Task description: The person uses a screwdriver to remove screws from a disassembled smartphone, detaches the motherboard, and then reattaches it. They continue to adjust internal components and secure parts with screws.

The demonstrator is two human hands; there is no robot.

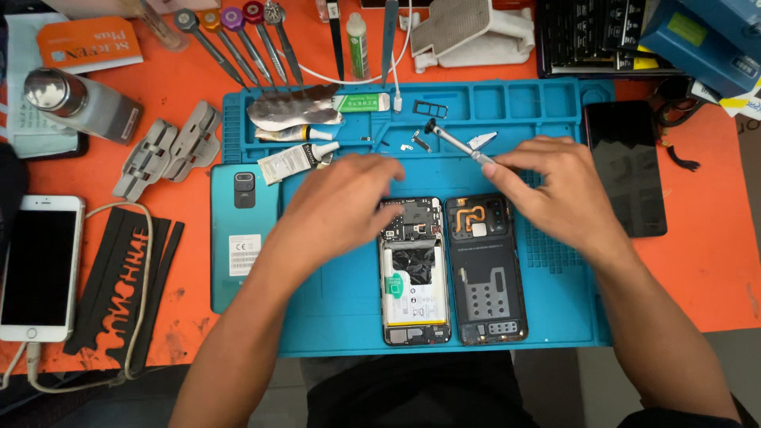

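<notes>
Resting over the top end of the opened phone, your left hand lies loosely spread with nothing gripped, fingertips by the circuit board, which steadies the phone flat on the blue mat. Your right hand pinches a slim screwdriver near its tip, angled up and away from you, poised just above the removed back cover lying face-up beside the phone. Around them, glue tubes sit in the mat's trays, and another phone lies well apart on the orange bench.
</notes>
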